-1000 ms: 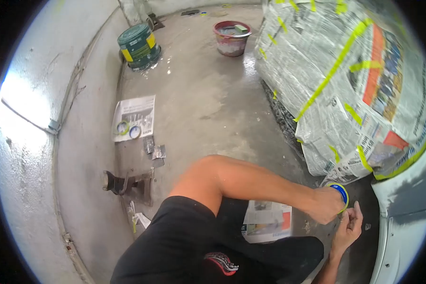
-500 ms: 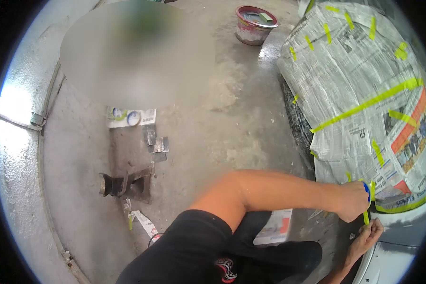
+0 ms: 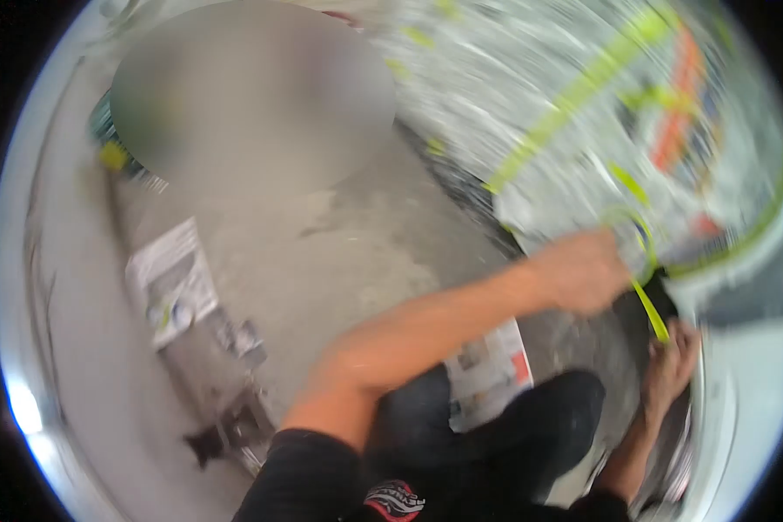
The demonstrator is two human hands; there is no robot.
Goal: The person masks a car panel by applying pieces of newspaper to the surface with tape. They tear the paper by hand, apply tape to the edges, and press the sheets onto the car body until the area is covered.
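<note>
My left hand [image 3: 585, 271] is closed around the near side of a roll of yellow-green tape [image 3: 642, 237], close to the edge of the newspaper covering. A short strip of tape [image 3: 650, 311] stretches down from the roll to my right hand [image 3: 674, 361], whose fingers pinch its end beside a white car panel [image 3: 735, 383]. Newspaper sheets [image 3: 531, 104], held by yellow-green tape strips, cover the large part at the upper right. The picture is smeared by motion.
On the floor at the left lie a newspaper sheet [image 3: 172, 283] and small dark pieces [image 3: 239, 339], with a metal stand [image 3: 235, 426] below them. Another printed sheet [image 3: 489, 374] lies by my knee. A blurred patch hides the upper left.
The view has turned, shifting the covered part left and up. My hands have moved apart, and a longer strip of tape shows between them.
</note>
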